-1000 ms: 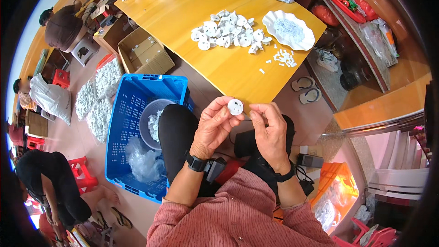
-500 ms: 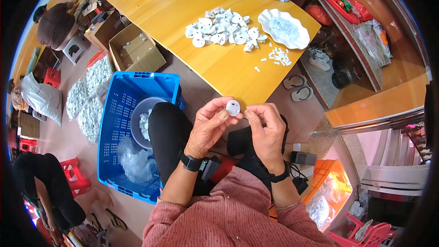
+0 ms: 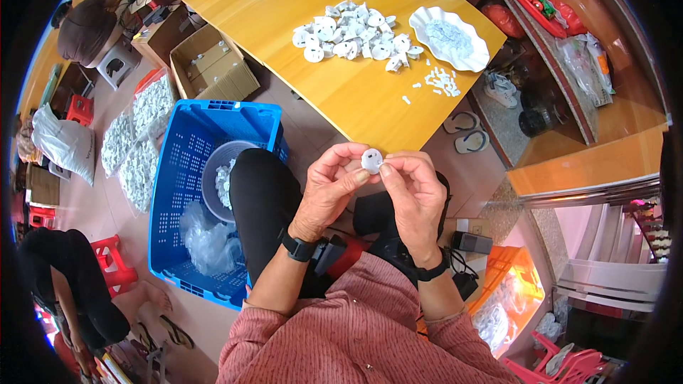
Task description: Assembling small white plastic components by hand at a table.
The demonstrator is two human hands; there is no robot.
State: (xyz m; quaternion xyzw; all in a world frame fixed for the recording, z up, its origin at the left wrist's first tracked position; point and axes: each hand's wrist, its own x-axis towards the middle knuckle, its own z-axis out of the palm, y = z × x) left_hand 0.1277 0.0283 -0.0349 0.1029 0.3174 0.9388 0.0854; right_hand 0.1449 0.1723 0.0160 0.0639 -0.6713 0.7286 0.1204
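Between my two hands, just off the near corner of the yellow table [image 3: 284, 25], is a small white round plastic part [image 3: 371, 161] with dark slots in its face. My left hand [image 3: 334, 183] pinches it from the left between thumb and fingers. From the right, my right hand [image 3: 411, 183] has its thumb and index finger closed at the part's edge; whether a tiny piece is between those fingertips is hidden. A pile of similar white parts [image 3: 348, 32] lies on the table. Close by are small white pegs [image 3: 442, 82] and a scalloped white dish [image 3: 475, 61] of tiny pale pieces.
To my left stands a blue crate [image 3: 162, 206] holding a grey bucket [image 3: 210, 192] of white parts and a clear plastic bag [image 3: 206, 238]. Beyond it are filled bags [image 3: 135, 160] and an open carton [image 3: 213, 75]. Slippers [image 3: 471, 142] lie right of the table. Other people sit at left.
Both hands and the white round part have shifted slightly right and up. My right fingertips now meet the part's edge, where a small gap showed before. The view has tilted a little.
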